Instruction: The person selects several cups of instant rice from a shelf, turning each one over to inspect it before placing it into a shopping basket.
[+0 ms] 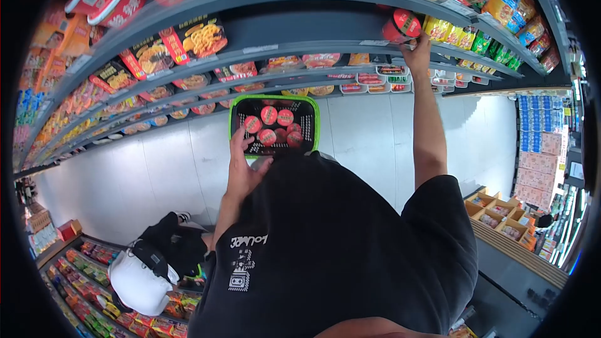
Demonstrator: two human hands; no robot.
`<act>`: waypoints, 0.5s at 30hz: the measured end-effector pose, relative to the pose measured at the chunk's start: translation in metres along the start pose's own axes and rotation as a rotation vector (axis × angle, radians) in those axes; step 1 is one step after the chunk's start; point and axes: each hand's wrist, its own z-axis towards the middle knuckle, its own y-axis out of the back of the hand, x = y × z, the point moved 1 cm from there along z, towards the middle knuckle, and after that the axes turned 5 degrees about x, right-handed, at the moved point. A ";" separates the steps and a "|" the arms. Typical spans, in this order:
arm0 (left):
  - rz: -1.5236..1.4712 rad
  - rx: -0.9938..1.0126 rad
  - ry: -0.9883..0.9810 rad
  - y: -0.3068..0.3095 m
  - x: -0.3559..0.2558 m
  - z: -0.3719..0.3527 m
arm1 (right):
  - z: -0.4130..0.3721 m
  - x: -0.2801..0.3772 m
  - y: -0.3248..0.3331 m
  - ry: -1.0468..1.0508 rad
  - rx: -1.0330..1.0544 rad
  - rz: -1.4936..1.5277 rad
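My right hand (418, 51) is raised to a shelf at the upper right, its fingers closed on a red tub with a round printed lid (408, 24). Several yellow and green packets (460, 36) stand just right of that tub. In front of my body is a black shopping basket with a bright green rim (316, 126). My left hand (243, 166) grips its near left corner, fingers over the rim. Inside the basket lie several small round containers with red lids (268, 114); some at the right overlap, so their shapes are partly hidden.
Curved shelves (300, 50) of boxed and bowl-packed food run across the front. A person in a white top (141, 281) is low at the left beside another snack shelf (81, 288). Wooden bins (501, 213) and stacked cartons (538, 163) stand right. Pale floor (169, 156) lies between.
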 end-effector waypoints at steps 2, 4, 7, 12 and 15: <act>-0.062 0.000 0.035 0.003 0.017 -0.006 | -0.034 0.019 0.005 -0.020 0.011 -0.016; -0.172 -0.003 0.060 0.005 0.038 -0.008 | -0.075 0.037 -0.006 -0.052 -0.051 0.079; -0.289 0.022 0.224 -0.020 0.123 -0.032 | -0.168 0.059 -0.042 -0.030 0.122 0.083; -0.139 0.311 0.615 -0.089 0.268 -0.087 | -0.323 0.120 -0.099 -0.191 0.601 0.137; -0.184 0.487 0.863 -0.130 0.315 -0.127 | -0.376 0.152 -0.125 -0.207 0.900 0.147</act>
